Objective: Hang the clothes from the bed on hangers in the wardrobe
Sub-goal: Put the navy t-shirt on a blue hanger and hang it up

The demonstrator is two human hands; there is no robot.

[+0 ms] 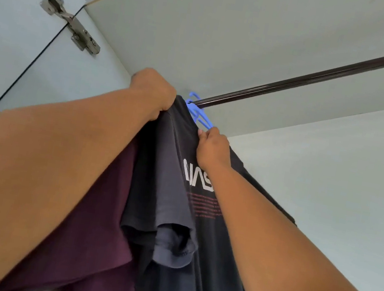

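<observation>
- Hands are both reaching up into the wardrobe [305, 37], close under its top panel.
- The left hand [155, 93] is clenching around the top of the hanging clothes, near the place where the hooks are meeting the rail; what exactly is inside the fist, fabric or a hanger neck, I cannot tell.
- The right hand [212, 148] is pinching the shoulder of the black T-shirt [198, 222] with white letters, just beside the arm of the blue hanger [199, 116].
- The blue hanger is hooking over the dark rail [324, 75], and the black T-shirt is hanging on it, so this piece seems to be nearly finished; the hands are probably only straightening it.
- A maroon garment [85, 229] is hanging just left of the black one, touching it; its hanger is hidden.
- The rest of the rail to the right is bare.
- A metal hinge [71, 22] is sitting on the door at upper left.
- The bed is not in view, so how many clothes are remaining I cannot say.
</observation>
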